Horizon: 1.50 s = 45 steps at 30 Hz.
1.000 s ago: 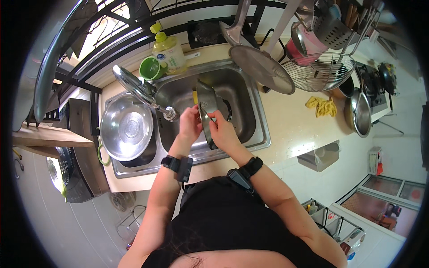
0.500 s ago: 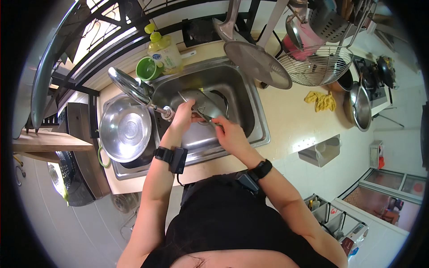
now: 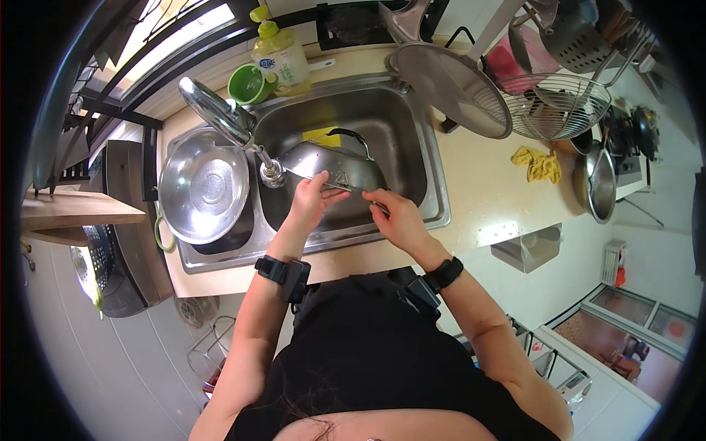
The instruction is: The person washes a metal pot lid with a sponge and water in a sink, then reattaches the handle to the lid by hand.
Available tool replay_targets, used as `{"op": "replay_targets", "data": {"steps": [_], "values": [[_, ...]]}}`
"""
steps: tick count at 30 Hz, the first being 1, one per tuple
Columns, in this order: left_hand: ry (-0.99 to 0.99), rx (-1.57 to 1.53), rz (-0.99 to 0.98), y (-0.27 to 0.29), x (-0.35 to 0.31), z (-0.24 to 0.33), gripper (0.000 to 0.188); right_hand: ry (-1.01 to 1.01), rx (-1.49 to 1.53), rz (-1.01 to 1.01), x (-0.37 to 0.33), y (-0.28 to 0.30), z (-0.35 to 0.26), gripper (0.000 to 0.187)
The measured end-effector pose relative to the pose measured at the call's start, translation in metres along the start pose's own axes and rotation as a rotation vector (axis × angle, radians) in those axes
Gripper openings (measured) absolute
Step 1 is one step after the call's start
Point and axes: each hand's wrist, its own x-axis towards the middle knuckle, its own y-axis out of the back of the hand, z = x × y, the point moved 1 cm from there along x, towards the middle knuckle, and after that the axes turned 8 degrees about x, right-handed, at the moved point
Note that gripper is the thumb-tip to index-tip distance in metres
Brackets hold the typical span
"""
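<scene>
My right hand (image 3: 399, 220) is closed round the dark handle of a slim metal utensil (image 3: 356, 189) over the sink. My left hand (image 3: 312, 200) pinches the same utensil further left, thumb on top and fingers below. Its exact kind is hard to make out. Just behind it, a broad, shiny grey metal piece (image 3: 346, 167) slants across the basin; whether the two are joined I cannot tell. A black curved handle (image 3: 348, 134) and something yellow (image 3: 323, 136) show beyond it. The tap (image 3: 273, 173) reaches over the sink beside my left hand.
A wide metal bowl (image 3: 203, 192) sits in the left part of the steel sink (image 3: 439, 184). Behind stand a green cup (image 3: 248, 86) and a yellow pump bottle (image 3: 283, 65). A strainer (image 3: 460, 95), wire basket (image 3: 555, 110) and yellow cloth (image 3: 537, 163) lie to the right.
Both hands and the utensil have shifted slightly rightward in view, and the utensil lies flatter. More of the yellow item and the black handle shows. The view itself has moved a little.
</scene>
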Motion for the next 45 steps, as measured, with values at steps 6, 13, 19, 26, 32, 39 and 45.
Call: {"op": "replay_targets", "data": {"steps": [6, 13, 19, 26, 32, 39, 45], "values": [[-0.001, -0.010, 0.010, 0.005, -0.003, -0.002, 0.030, 0.042, 0.027, 0.018, 0.000, -0.007, 0.003, 0.025], [-0.014, -0.015, 0.013, 0.000, -0.003, 0.000, 0.029, 0.013, 0.038, 0.040, -0.001, -0.014, 0.005, 0.028], [-0.029, -0.031, 0.014, 0.001, 0.001, -0.008, 0.033, 0.110, 0.059, 0.129, 0.002, -0.026, 0.013, 0.027], [-0.024, -0.022, -0.006, 0.004, 0.002, -0.008, 0.033, 0.035, 0.070, 0.066, 0.006, -0.026, 0.011, 0.026], [-0.022, -0.052, -0.023, 0.006, 0.002, -0.010, 0.039, 0.017, 0.190, 0.079, 0.008, -0.027, 0.006, 0.024], [0.000, -0.074, -0.009, -0.002, -0.003, -0.006, 0.039, -0.093, 0.275, 0.039, 0.004, -0.003, 0.018, 0.023], [-0.008, -0.063, -0.009, -0.004, -0.006, -0.004, 0.036, -0.118, 0.242, -0.010, 0.001, 0.004, 0.024, 0.023]]}}
